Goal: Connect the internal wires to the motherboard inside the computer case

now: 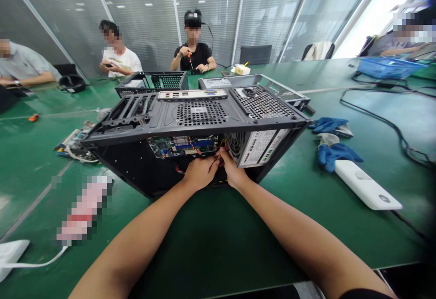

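Note:
An open black computer case (156,117) stands on the table before me, its ported panel facing up and its open side towards me. Inside, a motherboard (184,145) shows at the left and a power supply (260,148) with a fan at the right. Both my hands reach in between them. My left hand (200,172) is closed in a pinch on thin wires, and the fingers of my right hand (232,168) are closed on the same wires (223,147) right beside it. The fingertips partly hide the wires, and their ends cannot be made out.
Two more cases (163,81) stand behind. A loose circuit board (76,142) lies left, blue gloves (329,147) and a white power strip (368,185) right. Black cables (384,117) run near a blue basket (388,67). Across the green table, a person (193,51) holds a screwdriver; others sit nearby.

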